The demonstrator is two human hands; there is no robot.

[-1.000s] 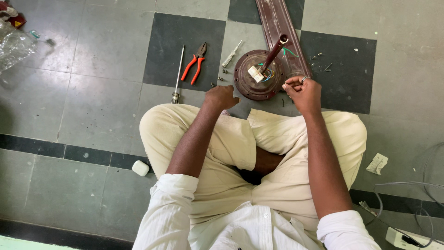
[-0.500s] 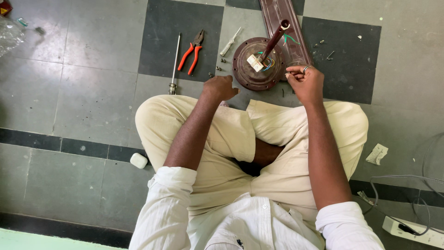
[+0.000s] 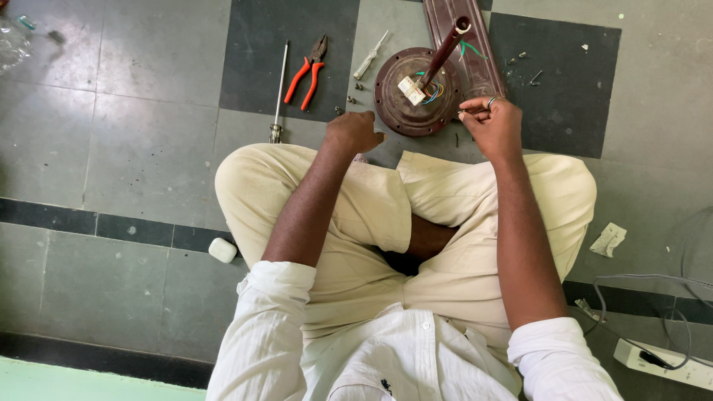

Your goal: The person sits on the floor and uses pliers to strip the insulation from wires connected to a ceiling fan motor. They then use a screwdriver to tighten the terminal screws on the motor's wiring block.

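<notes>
I sit cross-legged on a tiled floor. In front of my knees lies a round brown fan motor housing (image 3: 413, 93) with a brown rod (image 3: 447, 46), a white terminal block (image 3: 411, 89) and coloured wires. My right hand (image 3: 492, 126) is just right of the housing, its fingers pinched on a small thin metal part that is too small to identify. My left hand (image 3: 351, 132) rests fisted over my left knee, with nothing visible in it, near several loose screws (image 3: 350, 96).
Red-handled pliers (image 3: 307, 73), a long screwdriver (image 3: 279, 93) and a clear-handled tester (image 3: 369, 56) lie left of the housing. A brown fan blade (image 3: 475, 44) extends behind it. A small white case (image 3: 222, 249), crumpled paper (image 3: 608, 239) and a power strip (image 3: 661, 362) with cables sit around me.
The view has shifted slightly. My right hand stays pinched near the housing's edge and my left hand remains fisted over my knee.
</notes>
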